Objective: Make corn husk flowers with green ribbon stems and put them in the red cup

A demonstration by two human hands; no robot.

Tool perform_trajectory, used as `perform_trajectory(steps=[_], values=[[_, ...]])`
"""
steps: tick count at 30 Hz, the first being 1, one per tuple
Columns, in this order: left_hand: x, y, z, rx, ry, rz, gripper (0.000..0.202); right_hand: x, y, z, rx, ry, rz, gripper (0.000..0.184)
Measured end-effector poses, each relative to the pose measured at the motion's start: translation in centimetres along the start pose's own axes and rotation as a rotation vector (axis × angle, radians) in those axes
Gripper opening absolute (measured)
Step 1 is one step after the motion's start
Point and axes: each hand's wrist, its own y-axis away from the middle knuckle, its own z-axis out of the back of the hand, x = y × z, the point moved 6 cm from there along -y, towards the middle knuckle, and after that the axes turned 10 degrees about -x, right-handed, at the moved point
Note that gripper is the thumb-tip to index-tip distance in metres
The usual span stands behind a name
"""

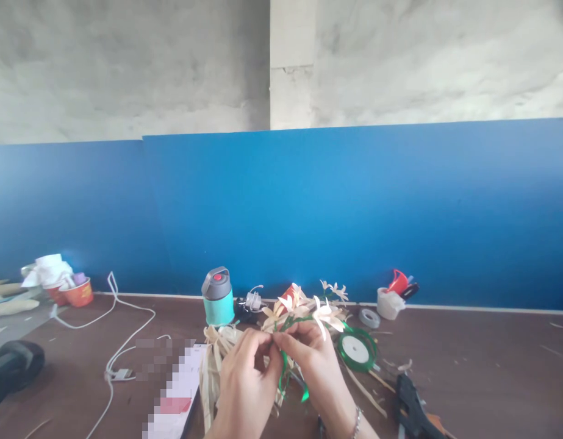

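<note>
My left hand and my right hand meet fingertip to fingertip in the middle of the table. Both are closed in a pinch on the thin green stem of a handmade flower spray. Cream flowers with narrow pointed petals stand out beyond my right fingers. From between the hands hangs a shiny green ribbon, its lower end loose. My fingers hide the exact spot they grip. Just right of them lies a ribbon spool with a white centre. Pale dried husk strips lie beside and behind my left hand.
Behind the hands stands a turquoise flask. To the right are a tape roll, a white cup with tools, and a black glue gun. Leftward lie a phone-like screen, a white cable and red cups. A blue partition rises behind.
</note>
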Motion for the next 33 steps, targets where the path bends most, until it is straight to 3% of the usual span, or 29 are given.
perform_trajectory(steps=[4,7,10,16,21,26,33], values=[[0.2,0.3,0.2,-0.015,-0.07,-0.075,0.009,-0.2,0.1,-0.3,0.026,0.033,0.009,0.019],[0.7,0.2,0.2,-0.015,-0.042,-0.018,0.009,-0.3,0.2,-0.4,0.029,0.024,-0.015,0.017],[1.3,-0.4,0.0,0.056,0.109,0.158,0.008,0.1,0.1,-0.5,0.065,-0.037,-0.035,0.019],[2.1,-0.4,-1.7,0.356,0.482,0.673,0.012,0.7,0.0,-1.0,0.401,-0.074,-0.125,0.014],[2.2,0.9,-2.5,0.502,0.668,0.878,0.01,0.9,0.6,-1.4,0.588,-0.153,-0.199,0.013],[1.9,1.0,-2.6,0.545,0.697,0.89,0.01,1.0,0.7,-1.6,0.595,-0.199,-0.169,0.005],[1.6,-0.2,-1.7,0.48,0.455,0.644,0.008,0.8,0.2,-1.3,0.472,-0.17,-0.091,0.005]])
